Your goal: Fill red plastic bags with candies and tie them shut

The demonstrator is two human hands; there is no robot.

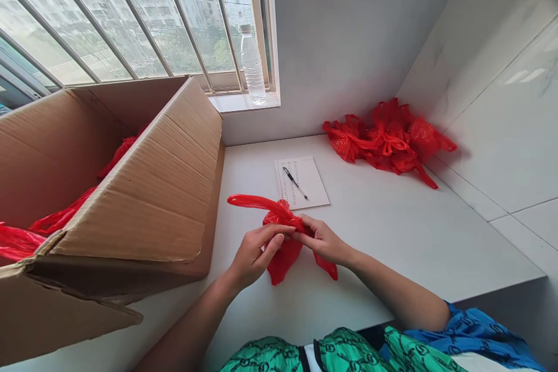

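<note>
A red plastic bag [285, 256] is bunched between my two hands above the white table, with one long loop stretching out to the left and two ends hanging down. My left hand [258, 250] has its fingers closed on the bag's left side, the fingertips reaching its middle. On the right side, my right hand [323, 239] pinches the gathered part of the same bag. The fingertips of both hands nearly meet. What lies under them is hidden.
A notepad [316, 186] with a black pen [295, 183] lies behind the bag. Red knotted bags [390, 136] are piled at the back right. An open cardboard box [143, 186] holding red bags stands left. A bottle [253, 67] is on the windowsill.
</note>
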